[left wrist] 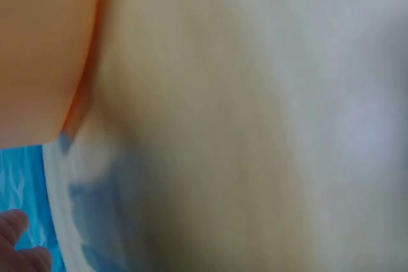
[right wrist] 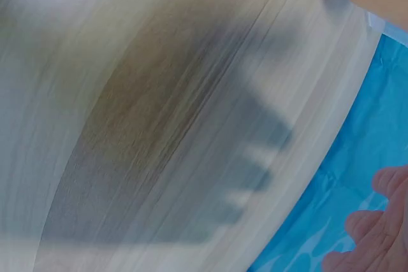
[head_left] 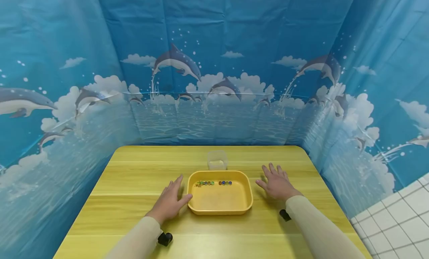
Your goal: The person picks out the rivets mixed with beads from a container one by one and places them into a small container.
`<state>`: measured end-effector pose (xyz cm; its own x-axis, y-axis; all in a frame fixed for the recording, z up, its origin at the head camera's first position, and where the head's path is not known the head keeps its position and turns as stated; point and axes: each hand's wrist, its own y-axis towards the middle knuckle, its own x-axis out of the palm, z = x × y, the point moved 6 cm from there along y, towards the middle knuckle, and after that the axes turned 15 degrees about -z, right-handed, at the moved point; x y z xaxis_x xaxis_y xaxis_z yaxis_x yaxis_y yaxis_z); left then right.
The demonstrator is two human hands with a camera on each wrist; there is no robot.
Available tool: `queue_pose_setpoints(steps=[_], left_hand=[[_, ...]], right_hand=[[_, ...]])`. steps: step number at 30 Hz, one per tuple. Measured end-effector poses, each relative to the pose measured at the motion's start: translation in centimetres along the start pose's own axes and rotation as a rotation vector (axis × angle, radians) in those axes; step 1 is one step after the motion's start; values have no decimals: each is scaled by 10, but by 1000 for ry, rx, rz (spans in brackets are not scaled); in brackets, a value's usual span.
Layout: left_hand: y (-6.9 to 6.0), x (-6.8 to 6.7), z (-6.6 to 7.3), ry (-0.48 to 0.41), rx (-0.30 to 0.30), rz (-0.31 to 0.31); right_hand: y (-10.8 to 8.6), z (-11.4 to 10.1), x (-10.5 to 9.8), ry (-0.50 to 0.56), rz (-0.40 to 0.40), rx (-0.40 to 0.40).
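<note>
A yellow tray point(head_left: 219, 212) lies on the table, its edge also showing in the left wrist view as an orange wall point(left wrist: 48, 49). Inside, near its far side, small coloured beads point(head_left: 225, 183) form a short row, with more beads and a small gold-coloured pile point(head_left: 198, 184) to their left. My left hand point(head_left: 170, 201) is beside the tray's left wall, fingers extended, thumb at the rim; whether it touches cannot be told. To the right of the tray, my right hand point(head_left: 277, 184) is spread over the table, holding nothing.
A clear, see-through container point(head_left: 217, 160) stands just behind the tray on the yellow wood-grain table point(head_left: 134, 177). Blue dolphin-print sheeting point(head_left: 218, 113) hangs behind and at both sides. White tiles point(head_left: 402, 221) show at the lower right.
</note>
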<state>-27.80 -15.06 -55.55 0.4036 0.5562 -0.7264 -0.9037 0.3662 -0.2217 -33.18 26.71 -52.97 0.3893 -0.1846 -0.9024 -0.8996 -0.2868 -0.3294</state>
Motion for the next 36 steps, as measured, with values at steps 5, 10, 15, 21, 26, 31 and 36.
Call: queue_pose_setpoints(steps=[5,10,15,21,26,31,36], left_hand=[[-1,14,-3,-92,-8,-9],[0,25,-2,-170,43,-8],[3,36,1,-211,105,-30],[5,40,0,-235,82,-35],[5,41,-2,-264,63,-39],[7,42,-1,-244,81,-44],[6,42,-1,-235,67,-69]], right_hand=[[-1,3,-1,-6,13,-8],[-1,2,-1,-8,7,-6],[-2,0,-1,-6,5,-7],[0,2,2,-7,-11,1],[0,-2,0,-12,-10,1],[3,-5,-5,-65,43,5],[5,-16,-18,-49,112,-6]])
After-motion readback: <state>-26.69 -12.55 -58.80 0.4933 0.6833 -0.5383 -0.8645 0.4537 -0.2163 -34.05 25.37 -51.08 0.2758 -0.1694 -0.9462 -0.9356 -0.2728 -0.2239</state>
